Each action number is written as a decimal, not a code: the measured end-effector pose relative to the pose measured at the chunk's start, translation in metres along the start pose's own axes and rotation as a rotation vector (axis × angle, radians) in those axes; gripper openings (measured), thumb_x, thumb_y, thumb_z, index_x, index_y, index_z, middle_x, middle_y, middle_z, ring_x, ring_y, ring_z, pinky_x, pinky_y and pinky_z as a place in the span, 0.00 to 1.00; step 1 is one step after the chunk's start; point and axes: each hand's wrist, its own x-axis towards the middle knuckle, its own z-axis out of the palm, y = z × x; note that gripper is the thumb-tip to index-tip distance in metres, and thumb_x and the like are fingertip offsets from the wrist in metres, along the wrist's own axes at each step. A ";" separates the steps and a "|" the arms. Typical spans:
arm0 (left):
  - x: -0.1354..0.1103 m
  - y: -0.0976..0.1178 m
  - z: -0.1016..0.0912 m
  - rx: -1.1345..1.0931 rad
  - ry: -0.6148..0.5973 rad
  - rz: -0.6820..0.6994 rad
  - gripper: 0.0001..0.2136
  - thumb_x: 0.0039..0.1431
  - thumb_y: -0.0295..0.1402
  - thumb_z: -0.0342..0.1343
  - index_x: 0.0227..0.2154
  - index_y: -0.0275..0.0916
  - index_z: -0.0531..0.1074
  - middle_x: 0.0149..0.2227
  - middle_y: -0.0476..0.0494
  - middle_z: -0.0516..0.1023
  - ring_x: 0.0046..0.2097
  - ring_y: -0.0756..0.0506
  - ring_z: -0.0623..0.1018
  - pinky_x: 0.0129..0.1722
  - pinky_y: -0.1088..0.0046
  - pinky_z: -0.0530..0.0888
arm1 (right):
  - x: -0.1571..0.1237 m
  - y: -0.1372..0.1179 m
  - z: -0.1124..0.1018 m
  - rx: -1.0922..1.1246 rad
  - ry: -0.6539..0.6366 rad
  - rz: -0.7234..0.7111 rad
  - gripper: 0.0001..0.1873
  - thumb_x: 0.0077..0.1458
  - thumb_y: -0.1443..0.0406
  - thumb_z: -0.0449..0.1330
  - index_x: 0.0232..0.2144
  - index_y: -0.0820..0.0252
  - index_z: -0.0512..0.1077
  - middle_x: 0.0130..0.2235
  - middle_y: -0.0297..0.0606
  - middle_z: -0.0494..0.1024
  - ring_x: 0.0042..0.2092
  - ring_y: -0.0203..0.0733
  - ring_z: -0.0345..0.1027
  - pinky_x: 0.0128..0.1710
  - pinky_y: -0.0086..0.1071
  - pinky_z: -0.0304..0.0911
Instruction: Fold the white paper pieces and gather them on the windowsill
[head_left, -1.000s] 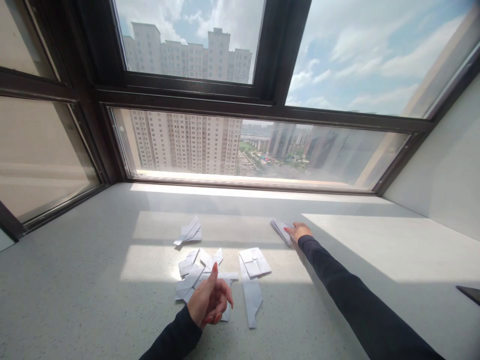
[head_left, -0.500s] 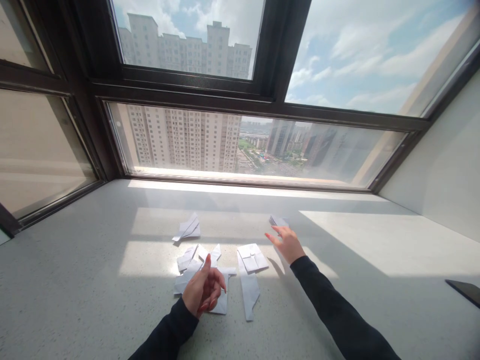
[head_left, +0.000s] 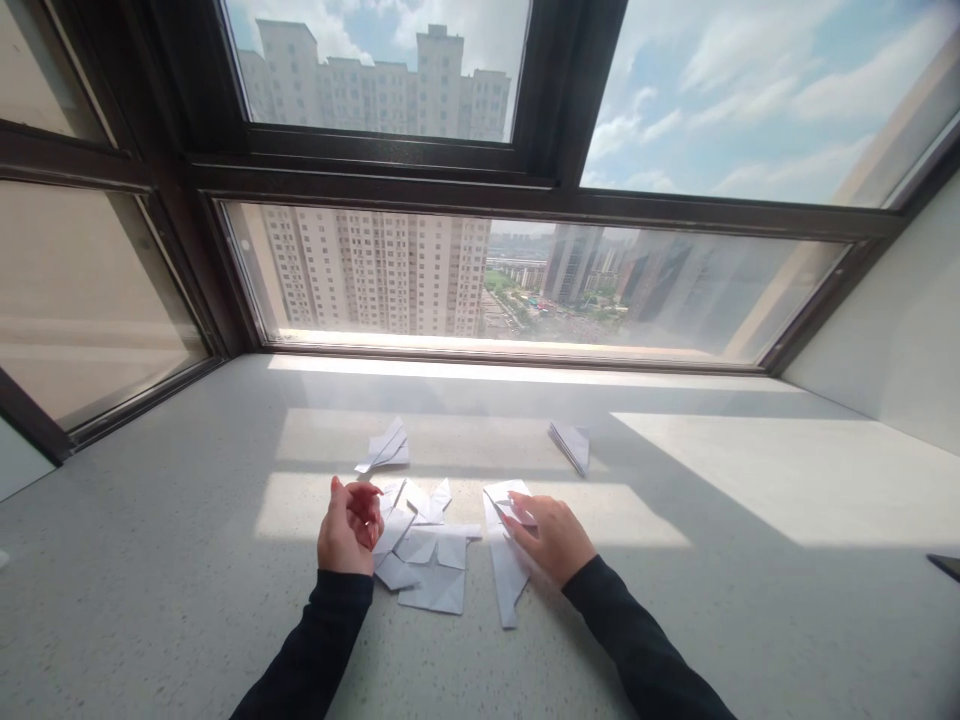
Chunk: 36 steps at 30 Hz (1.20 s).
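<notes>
Left hand (head_left: 349, 528) was held loosely curled beside paper heap (head_left: 420, 546); right hand (head_left: 553, 535), fingers partly spread, was held over folded square (head_left: 500, 490) and paper strip (head_left: 507, 577), pinch not discernible; all laid on windowsill (head_left: 225, 520)

Open sill (head_left: 720, 610) stretches right of the right hand (head_left: 556, 540); folded papers (head_left: 433, 590) obstruct its low way left.

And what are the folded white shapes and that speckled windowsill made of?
The folded white shapes look like plain matte paper: thin edges and sharp creases show. The speckled windowsill seems smooth stone, real or man-made, judging by its specks and faint sheen.
</notes>
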 end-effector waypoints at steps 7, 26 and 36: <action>-0.004 -0.007 0.005 0.018 0.008 0.052 0.15 0.45 0.43 0.53 0.34 0.40 0.64 0.23 0.54 0.68 0.19 0.56 0.66 0.17 0.81 0.64 | -0.002 0.000 -0.016 0.215 0.503 0.009 0.15 0.54 0.64 0.45 0.30 0.61 0.71 0.31 0.42 0.75 0.34 0.42 0.67 0.36 0.36 0.62; -0.026 -0.022 0.014 0.514 -0.530 -0.126 0.10 0.41 0.38 0.58 0.23 0.36 0.67 0.25 0.47 0.74 0.30 0.46 0.73 0.32 0.69 0.70 | -0.012 -0.051 -0.013 0.958 0.160 0.127 0.17 0.53 0.58 0.48 0.41 0.60 0.66 0.34 0.41 0.73 0.35 0.40 0.67 0.29 0.31 0.64; -0.019 -0.010 0.011 0.743 -0.646 0.192 0.04 0.40 0.26 0.55 0.20 0.41 0.74 0.47 0.43 0.68 0.52 0.39 0.61 0.50 0.59 0.59 | -0.012 -0.056 -0.016 1.210 -0.050 0.099 0.22 0.51 0.52 0.46 0.36 0.61 0.69 0.21 0.33 0.69 0.21 0.33 0.61 0.21 0.28 0.60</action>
